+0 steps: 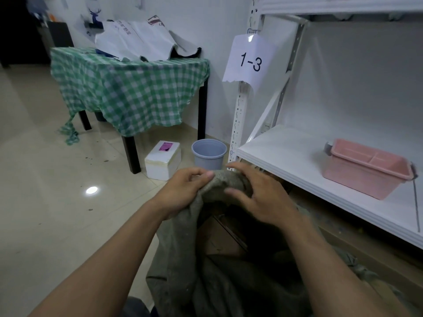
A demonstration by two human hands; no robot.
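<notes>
Tiled floor [45, 179] by white metal shelf [286, 152]: left hand [183, 191] pinches top edge of coarse grey-green woven cloth [219, 184], rest hanging below the pinch, right hand [258, 197] spread loose over the fold beside it, gripping nothing; likely the gathering step, next right must catch that edge.

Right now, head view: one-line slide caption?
Left hand grips a grey cloth, right hand arched over its top, beside a white shelf holding a pink bin.
</notes>
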